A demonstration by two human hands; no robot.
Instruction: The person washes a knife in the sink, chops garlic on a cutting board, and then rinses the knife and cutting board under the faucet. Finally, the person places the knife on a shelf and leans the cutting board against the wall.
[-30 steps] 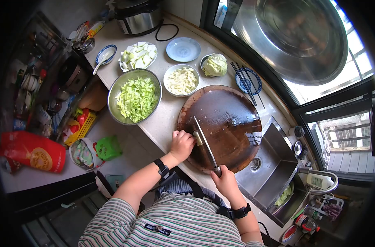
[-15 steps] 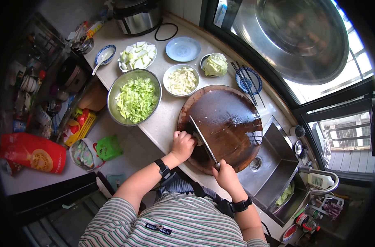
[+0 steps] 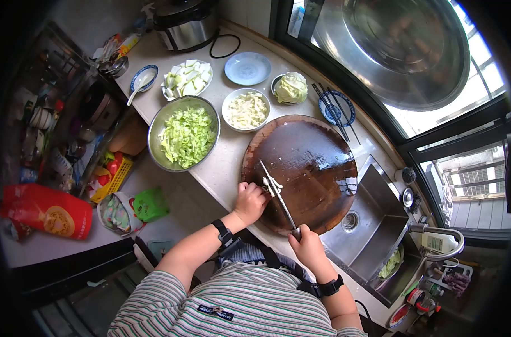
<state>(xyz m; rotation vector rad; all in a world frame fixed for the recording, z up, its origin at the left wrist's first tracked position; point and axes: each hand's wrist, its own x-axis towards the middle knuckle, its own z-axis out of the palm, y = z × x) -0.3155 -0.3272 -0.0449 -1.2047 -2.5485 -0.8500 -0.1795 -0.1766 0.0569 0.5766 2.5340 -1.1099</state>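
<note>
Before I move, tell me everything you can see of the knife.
The knife shows nearly edge-on from above: a long, thin, pale-grey blade that looks like metal, with a dark handle gripped by the right hand. It slants away and leftward over the round wooden chopping board. Pale vegetable pieces lie against or close beside the blade. Its cutting edge is hidden.

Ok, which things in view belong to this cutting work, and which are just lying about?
In the work:
- knife, held in the right hand
- pale pieces beside the left hand
- round chopping board
- probably the shredded greens

Seemingly just lying about:
- red bag
- green bag
- yellow basket
- electric cooker
</note>
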